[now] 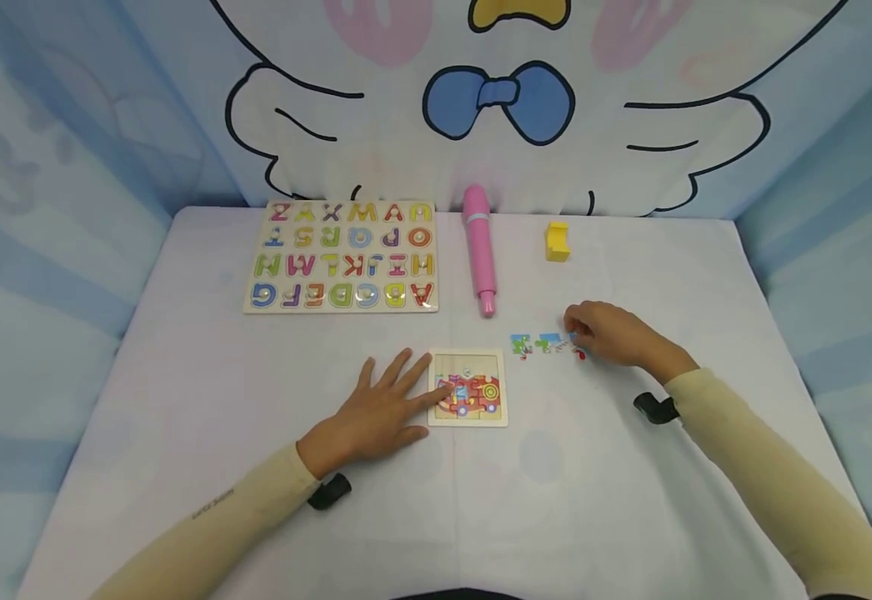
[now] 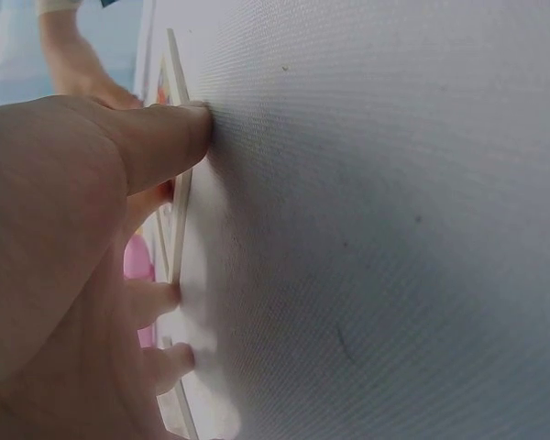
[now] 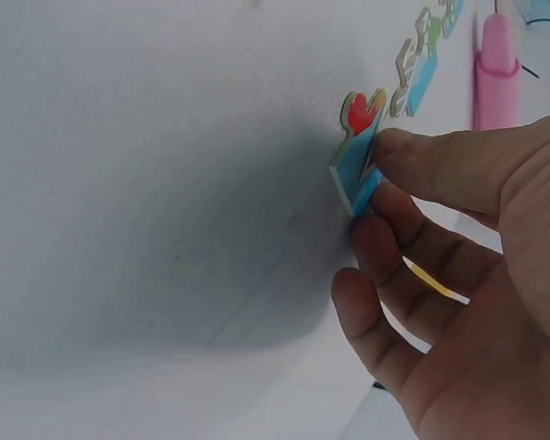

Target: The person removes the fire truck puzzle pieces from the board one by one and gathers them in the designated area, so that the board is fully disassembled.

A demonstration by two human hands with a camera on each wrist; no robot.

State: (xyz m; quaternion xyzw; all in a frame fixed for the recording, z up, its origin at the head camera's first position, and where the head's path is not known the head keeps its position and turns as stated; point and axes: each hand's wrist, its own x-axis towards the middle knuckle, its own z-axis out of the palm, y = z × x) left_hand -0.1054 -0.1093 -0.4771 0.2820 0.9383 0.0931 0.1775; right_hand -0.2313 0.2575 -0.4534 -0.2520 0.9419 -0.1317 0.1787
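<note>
My right hand [image 1: 616, 335] pinches a puzzle piece [image 3: 353, 165] between thumb and fingers. The piece is blue with a red bit and stands tilted at the table's surface; whether it is fully off the cloth I cannot tell. To its left lie two more puzzle pieces, one with green [image 1: 521, 344] and one with blue [image 1: 549, 342]. My left hand [image 1: 368, 414] lies with fingers spread, its index fingertip on the small framed puzzle [image 1: 468, 422]. A red vehicle picture fills the lower part of that frame; bare wood shows above. The left thumb touches the cloth beside it.
A wooden alphabet board [image 1: 342, 258] with colourful letters lies at the back left. Right of it is a pink pen-shaped object [image 1: 481, 254], then a small yellow block [image 1: 557, 242]. White cloth covers the table [image 1: 556, 517]; printed curtains stand behind and at both sides.
</note>
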